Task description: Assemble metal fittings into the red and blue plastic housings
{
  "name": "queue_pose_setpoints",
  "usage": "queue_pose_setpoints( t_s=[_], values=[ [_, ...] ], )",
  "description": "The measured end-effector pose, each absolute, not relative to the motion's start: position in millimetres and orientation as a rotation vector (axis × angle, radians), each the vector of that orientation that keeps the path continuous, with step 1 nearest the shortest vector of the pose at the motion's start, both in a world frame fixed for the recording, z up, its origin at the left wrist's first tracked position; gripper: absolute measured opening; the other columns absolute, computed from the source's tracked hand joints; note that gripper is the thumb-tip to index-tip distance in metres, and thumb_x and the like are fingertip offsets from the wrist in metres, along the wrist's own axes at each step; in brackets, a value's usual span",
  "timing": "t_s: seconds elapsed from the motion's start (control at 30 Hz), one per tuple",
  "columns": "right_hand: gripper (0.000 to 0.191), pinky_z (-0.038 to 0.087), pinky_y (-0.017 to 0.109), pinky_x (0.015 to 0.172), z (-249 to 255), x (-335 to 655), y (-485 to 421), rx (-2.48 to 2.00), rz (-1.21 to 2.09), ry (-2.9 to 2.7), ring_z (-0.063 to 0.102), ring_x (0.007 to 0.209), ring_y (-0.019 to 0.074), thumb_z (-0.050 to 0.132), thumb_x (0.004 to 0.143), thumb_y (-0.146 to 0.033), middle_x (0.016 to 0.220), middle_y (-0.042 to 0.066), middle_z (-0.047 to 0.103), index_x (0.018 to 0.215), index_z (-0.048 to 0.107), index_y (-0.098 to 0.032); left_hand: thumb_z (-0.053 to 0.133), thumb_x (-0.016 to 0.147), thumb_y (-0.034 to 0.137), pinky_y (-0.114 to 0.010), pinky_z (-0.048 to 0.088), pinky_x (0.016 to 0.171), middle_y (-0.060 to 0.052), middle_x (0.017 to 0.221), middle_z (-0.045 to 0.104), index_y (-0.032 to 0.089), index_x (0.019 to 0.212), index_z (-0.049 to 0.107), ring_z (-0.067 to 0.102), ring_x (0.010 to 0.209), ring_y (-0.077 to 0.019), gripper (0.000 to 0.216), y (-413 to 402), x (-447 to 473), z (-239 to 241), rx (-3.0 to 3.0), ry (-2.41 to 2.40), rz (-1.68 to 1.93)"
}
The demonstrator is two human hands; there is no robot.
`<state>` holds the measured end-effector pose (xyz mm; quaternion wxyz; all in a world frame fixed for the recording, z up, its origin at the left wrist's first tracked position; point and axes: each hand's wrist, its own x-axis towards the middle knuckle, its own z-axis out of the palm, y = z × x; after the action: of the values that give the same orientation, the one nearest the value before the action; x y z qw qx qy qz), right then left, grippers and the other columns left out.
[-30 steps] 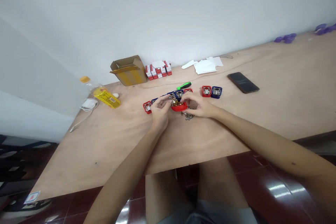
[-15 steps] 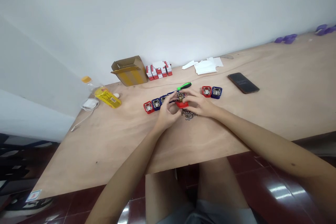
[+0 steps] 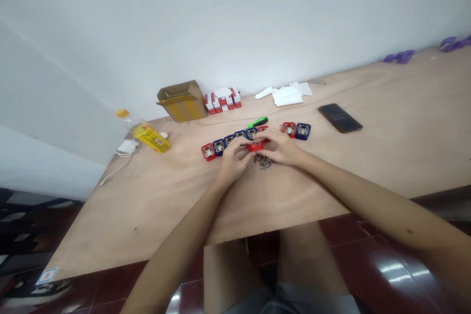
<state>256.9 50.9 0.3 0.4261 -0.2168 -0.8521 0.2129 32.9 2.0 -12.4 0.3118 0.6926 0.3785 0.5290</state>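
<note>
Between the fingers of both hands, above the tabletop, is a small red plastic housing (image 3: pixel 254 146). My left hand (image 3: pixel 233 159) grips it from the left with thumb and fingers. From the right, my right hand (image 3: pixel 281 146) pinches the same housing, and its fingers partly cover it. Just below lies a small heap of loose metal hardware (image 3: pixel 264 162). Behind my hands runs a row of similar square housings with metal fittings, including a red one (image 3: pixel 208 151) at the left end and a blue one (image 3: pixel 219 146) beside it. A green-and-black screwdriver (image 3: pixel 258 122) lies behind the row.
To the right sit another red housing (image 3: pixel 289 129), a blue one (image 3: pixel 303 130) and a phone (image 3: pixel 340 117). Along the wall stand an open cardboard box (image 3: pixel 184 108), small red-and-white boxes (image 3: pixel 222 103) and white papers (image 3: pixel 288 96). A yellow-labelled bottle (image 3: pixel 151 137) and white cable (image 3: pixel 121 163) lie left.
The red housing has been turned in my hands: brass-coloured metal showed on top before, and now mostly red plastic faces up. My fingers have shifted lower, uncovering more of the row behind.
</note>
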Motion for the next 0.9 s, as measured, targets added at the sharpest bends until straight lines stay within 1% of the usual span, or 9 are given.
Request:
queue_pose_setpoints(
  t_s=[0.1,0.23,0.33,0.43,0.5,0.63,0.7,0.83,0.9],
  values=[
    [0.021,0.056,0.054,0.100,0,254,51,-0.552,0.475,-2.156,0.069,0.105,0.0314,0.073,0.098,-0.027,0.112,0.009,0.078,0.119,0.073,-0.026,0.082,0.091,0.027,-0.050,0.061,0.110,-0.011,0.118,0.070,0.023,0.112,0.076,0.071,0.117,-0.0261,0.022,2,34,-12,1.853,0.998,1.419],
    [0.019,0.054,0.053,0.099,-3,250,50,-0.466,0.375,-2.161,0.068,0.107,0.0308,0.064,0.102,-0.020,0.111,0.008,0.078,0.118,0.072,-0.028,0.092,0.082,0.035,-0.047,0.061,0.111,-0.014,0.136,0.067,0.023,0.122,0.073,0.068,0.130,-0.0285,0.045,4,38,-18,1.637,0.969,1.453],
    [0.018,0.054,0.053,0.098,-4,248,50,-0.369,0.364,-2.165,0.070,0.111,0.0299,0.059,0.104,-0.018,0.116,0.009,0.077,0.114,0.072,-0.027,0.095,0.080,0.040,-0.045,0.065,0.103,-0.015,0.132,0.073,0.022,0.131,0.070,0.075,0.118,-0.0266,0.059,6,39,-24,1.483,0.931,1.368],
    [0.017,0.057,0.052,0.099,-4,249,49,-0.366,0.379,-2.187,0.068,0.115,0.0300,0.060,0.103,-0.020,0.120,0.011,0.073,0.113,0.072,-0.027,0.095,0.080,0.038,-0.043,0.066,0.102,-0.014,0.123,0.077,0.021,0.133,0.069,0.077,0.112,-0.0245,0.061,6,39,-25,1.444,0.930,1.338],
    [0.016,0.056,0.054,0.105,-3,252,49,-0.387,0.388,-2.213,0.066,0.122,0.0314,0.064,0.101,-0.022,0.125,0.012,0.070,0.115,0.072,-0.027,0.095,0.079,0.034,-0.041,0.066,0.101,-0.013,0.123,0.077,0.021,0.132,0.069,0.077,0.110,-0.0236,0.061,5,39,-23,1.466,0.944,1.358],
    [0.021,0.050,0.059,0.119,-2,257,50,-0.428,0.409,-2.277,0.056,0.142,0.0361,0.070,0.096,-0.020,0.152,0.015,0.056,0.116,0.073,-0.026,0.093,0.080,0.028,-0.038,0.066,0.098,-0.013,0.128,0.075,0.021,0.132,0.069,0.077,0.108,-0.0224,0.057,2,38,-19,1.572,0.933,1.374],
    [0.024,0.048,0.060,0.121,-2,259,51,-0.424,0.424,-2.308,0.053,0.146,0.0371,0.069,0.094,-0.017,0.159,0.016,0.052,0.116,0.072,-0.025,0.090,0.081,0.025,-0.037,0.066,0.098,-0.013,0.128,0.075,0.022,0.136,0.067,0.076,0.107,-0.0211,0.060,0,38,-18,1.619,0.928,1.343],
    [0.037,0.053,0.059,0.116,-2,259,53,-0.380,0.404,-2.299,0.060,0.138,0.0375,0.072,0.085,-0.016,0.145,0.016,0.063,0.121,0.066,-0.025,0.087,0.082,0.023,-0.037,0.065,0.098,-0.012,0.131,0.072,0.024,0.146,0.060,0.075,0.107,-0.0200,0.069,-4,40,-14,1.630,0.926,1.269],
    [0.049,0.053,0.058,0.114,0,261,56,-0.437,0.373,-2.263,0.063,0.133,0.0378,0.074,0.080,-0.015,0.138,0.014,0.066,0.127,0.063,-0.026,0.086,0.084,0.024,-0.036,0.065,0.095,-0.012,0.136,0.069,0.024,0.146,0.058,0.074,0.104,-0.0183,0.068,-5,41,-11,1.624,0.956,1.277]
  ],
)
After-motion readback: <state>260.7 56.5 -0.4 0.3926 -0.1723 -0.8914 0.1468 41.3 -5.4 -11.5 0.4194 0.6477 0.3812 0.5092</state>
